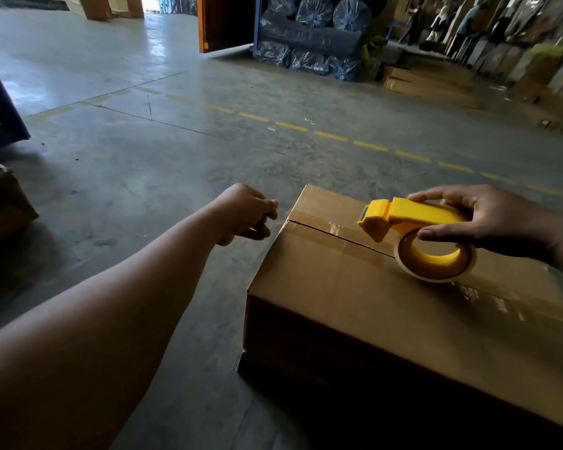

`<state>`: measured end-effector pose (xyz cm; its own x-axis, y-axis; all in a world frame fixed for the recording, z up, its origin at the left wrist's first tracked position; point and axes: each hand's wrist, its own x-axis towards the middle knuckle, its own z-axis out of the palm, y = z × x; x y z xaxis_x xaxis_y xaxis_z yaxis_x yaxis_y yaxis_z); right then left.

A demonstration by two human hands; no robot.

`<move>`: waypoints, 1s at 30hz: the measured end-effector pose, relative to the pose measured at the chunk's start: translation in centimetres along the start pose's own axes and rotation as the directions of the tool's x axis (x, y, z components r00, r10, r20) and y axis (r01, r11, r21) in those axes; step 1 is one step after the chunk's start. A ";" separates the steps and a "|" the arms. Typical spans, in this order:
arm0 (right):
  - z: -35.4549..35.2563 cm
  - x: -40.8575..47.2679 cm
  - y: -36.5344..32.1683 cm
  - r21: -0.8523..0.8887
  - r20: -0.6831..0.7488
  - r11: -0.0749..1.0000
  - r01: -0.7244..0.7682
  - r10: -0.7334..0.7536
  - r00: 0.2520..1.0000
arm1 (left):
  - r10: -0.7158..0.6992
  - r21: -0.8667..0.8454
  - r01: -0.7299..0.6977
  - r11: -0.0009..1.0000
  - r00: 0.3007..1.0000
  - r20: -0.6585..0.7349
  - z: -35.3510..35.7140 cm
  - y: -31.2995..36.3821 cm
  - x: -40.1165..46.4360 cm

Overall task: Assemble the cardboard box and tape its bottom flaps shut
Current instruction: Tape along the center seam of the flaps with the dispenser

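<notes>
A brown cardboard box [355, 297] stands on the concrete floor at the lower right, its closed flaps facing up. Glossy clear tape runs along the seam between the flaps. My right hand [488, 219] grips a yellow tape dispenser [416, 235] that rests on the seam near the box's far end, its roll touching the cardboard. My left hand [244, 214] hovers just left of the box's far left corner, fingers curled with fingertips pinched together, apart from the cardboard. Whether it pinches a tape end is unclear.
Another wrapped carton [4, 203] sits at the left edge. A dashed yellow line [332, 136] crosses the floor behind the box. Blue wrapped rolls [309, 37] are stacked at the back, flat cartons [413, 81] lie at the far right, and a blue rack leg [0, 102] stands on the left.
</notes>
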<state>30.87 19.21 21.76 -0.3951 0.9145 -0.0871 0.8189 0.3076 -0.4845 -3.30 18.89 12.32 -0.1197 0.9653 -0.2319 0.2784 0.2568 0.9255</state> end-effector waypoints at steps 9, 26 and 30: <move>0.0 0.1 0.5 -0.040 0.040 0.999 -0.012 0.014 0.999 | -0.030 0.012 0.029 0.999 0.999 0.020 0.7 -0.2 0.3; 0.6 0.3 0.3 -0.050 0.054 0.999 -0.001 0.004 0.999 | -0.074 0.050 0.073 0.996 0.997 0.025 1.4 -1.1 0.8; 0.7 0.4 0.4 -0.054 0.032 0.999 -0.007 0.009 0.999 | -0.109 0.037 0.106 0.994 0.990 0.086 1.5 -1.7 0.9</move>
<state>30.72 19.46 20.92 -0.4008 0.9083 -0.1193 0.8431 0.3148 -0.4361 -2.46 19.41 10.09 -0.0669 0.9321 -0.3560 0.2994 0.3591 0.8840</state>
